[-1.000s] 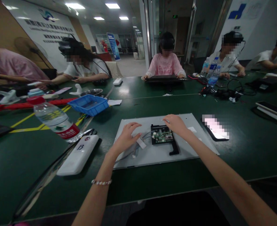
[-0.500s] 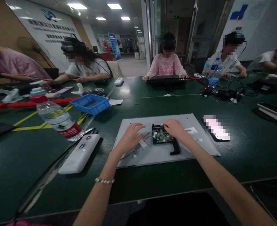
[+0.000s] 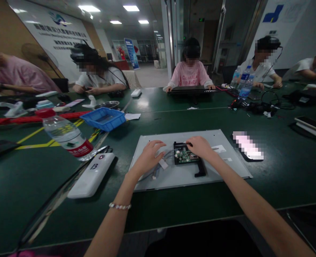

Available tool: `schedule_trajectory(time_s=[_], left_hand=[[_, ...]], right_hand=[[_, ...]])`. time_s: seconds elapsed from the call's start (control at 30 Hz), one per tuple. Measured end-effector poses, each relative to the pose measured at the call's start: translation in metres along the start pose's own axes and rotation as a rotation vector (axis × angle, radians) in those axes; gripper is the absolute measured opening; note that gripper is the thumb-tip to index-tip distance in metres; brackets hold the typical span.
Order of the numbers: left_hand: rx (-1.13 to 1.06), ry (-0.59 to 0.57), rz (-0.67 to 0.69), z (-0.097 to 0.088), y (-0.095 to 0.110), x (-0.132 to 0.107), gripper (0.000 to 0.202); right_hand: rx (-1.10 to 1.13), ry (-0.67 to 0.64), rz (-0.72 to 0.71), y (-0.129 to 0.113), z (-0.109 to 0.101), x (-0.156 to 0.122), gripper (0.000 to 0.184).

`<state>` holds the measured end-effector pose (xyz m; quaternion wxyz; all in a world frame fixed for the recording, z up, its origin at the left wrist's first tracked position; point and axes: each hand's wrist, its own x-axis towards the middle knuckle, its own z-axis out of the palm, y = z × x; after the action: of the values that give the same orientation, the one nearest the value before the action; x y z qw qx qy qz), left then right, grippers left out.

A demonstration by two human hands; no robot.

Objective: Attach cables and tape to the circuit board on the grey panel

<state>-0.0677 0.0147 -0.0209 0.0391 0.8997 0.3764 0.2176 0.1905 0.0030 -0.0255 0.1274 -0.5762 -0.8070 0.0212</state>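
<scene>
A flat grey metal panel (image 3: 222, 164) lies on the green table in front of me. On its middle sits a small green circuit board (image 3: 184, 156) in a black bracket (image 3: 200, 169). My left hand (image 3: 148, 157) rests flat on the panel just left of the board, fingers spread over thin grey cables (image 3: 158, 167). My right hand (image 3: 200, 147) lies on the board's upper right corner, fingertips touching its black edge. Whether it pinches anything is hidden by the fingers.
A white oblong device (image 3: 91, 175) marked 13 and a tilted water bottle (image 3: 65, 134) lie left of the panel. Behind them stands a blue tray (image 3: 103, 118). A lit phone (image 3: 247, 145) lies right of the panel. Several people sit around the table (image 3: 174, 117).
My right hand has drawn back from the panel's far edge onto the board's corner. My left hand has shifted slightly right towards the board.
</scene>
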Motion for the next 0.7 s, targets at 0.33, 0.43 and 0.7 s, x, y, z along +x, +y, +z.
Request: schedule_trajectory(time_s=[0.33,0.43,0.7], left_hand=[[-0.003,-0.002,-0.007,-0.002,0.002,0.001,0.029],[-0.01,0.001,-0.011,-0.004,0.003,0.001,0.029],[-0.008,0.019,-0.021,-0.006,0.004,0.001,0.029]], right_hand=[[0.071,0.045,-0.021,0.001,-0.001,-0.002,0.03],[0.099,0.072,-0.018,0.003,-0.005,-0.001,0.031],[0.184,0.069,0.181,0.049,-0.018,-0.018,0.031]])
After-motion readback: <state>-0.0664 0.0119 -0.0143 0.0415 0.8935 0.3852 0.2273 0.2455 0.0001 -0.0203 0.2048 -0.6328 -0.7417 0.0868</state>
